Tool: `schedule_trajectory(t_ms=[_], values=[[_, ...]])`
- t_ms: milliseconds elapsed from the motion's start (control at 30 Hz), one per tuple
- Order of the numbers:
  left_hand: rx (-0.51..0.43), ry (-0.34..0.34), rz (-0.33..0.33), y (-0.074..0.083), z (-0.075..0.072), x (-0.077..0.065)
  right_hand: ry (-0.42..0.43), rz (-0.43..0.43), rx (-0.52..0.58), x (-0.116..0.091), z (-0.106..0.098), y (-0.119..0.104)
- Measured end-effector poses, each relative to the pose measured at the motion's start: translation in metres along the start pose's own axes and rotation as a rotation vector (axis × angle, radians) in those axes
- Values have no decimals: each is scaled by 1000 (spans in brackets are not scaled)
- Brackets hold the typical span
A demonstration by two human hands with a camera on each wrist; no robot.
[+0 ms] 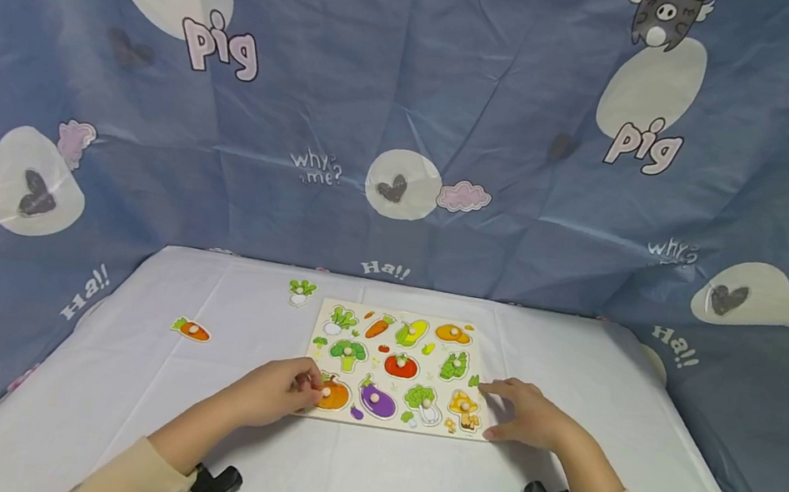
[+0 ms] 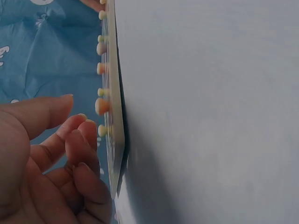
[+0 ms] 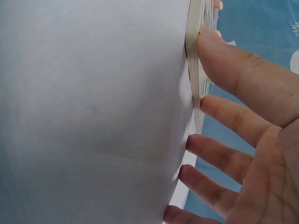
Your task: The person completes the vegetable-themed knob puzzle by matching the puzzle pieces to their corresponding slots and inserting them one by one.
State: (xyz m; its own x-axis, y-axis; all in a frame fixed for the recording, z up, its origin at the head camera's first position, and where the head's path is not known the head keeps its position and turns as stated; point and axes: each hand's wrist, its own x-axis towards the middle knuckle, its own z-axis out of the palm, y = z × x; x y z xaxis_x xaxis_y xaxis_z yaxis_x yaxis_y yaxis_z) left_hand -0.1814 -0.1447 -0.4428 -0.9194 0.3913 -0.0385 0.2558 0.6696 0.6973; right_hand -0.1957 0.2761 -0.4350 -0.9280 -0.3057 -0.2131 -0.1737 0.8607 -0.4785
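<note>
A wooden vegetable puzzle board (image 1: 377,423) lies on the white table with several knobbed pieces set in it. My left hand (image 1: 277,391) is at its near left corner, beside the pumpkin piece (image 1: 335,397). In the left wrist view the thumb and loosely curled fingers stand a little apart from the pumpkin's knob (image 2: 102,106), with nothing between them. My right hand (image 1: 529,416) has its fingers spread at the board's right edge; in the right wrist view the thumb (image 3: 224,60) touches the board's side and the other fingertips reach down to the tablecloth.
A loose carrot piece (image 1: 193,330) lies on the table left of the board. Off the board's far left corner is a loose white radish piece (image 1: 300,293). A blue printed cloth (image 1: 337,221) hangs behind the table.
</note>
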Motion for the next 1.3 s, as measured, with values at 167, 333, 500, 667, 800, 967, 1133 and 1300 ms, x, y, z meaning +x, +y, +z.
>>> schedule_trajectory(t_ms=[167, 333, 500, 667, 800, 967, 1133, 1300], values=[[-21, 42, -34, -4, -8, -6, -1, -8, -6, 0, 0, 1], [-43, 97, -66, -9, -17, -13, 0, -21, -7, 2, -1, 1], [-39, 138, -89, -13, -25, -18, -4, -4, -10, 2, -1, 0], [13, 203, -117, -19, -35, -25, -14, 3, -15, 2, -2, -1], [43, 262, -120, -24, -46, -33, -15, -1, -17, 2, -1, -1], [38, 327, -134, -33, -59, -42, -13, 2, -24, 3, -1, -1], [97, 404, -136, -47, -71, -49, -10, -9, -29, 3, -1, -1], [116, 424, -165, -57, -84, -54, -13, -2, -34, 1, -2, -2]])
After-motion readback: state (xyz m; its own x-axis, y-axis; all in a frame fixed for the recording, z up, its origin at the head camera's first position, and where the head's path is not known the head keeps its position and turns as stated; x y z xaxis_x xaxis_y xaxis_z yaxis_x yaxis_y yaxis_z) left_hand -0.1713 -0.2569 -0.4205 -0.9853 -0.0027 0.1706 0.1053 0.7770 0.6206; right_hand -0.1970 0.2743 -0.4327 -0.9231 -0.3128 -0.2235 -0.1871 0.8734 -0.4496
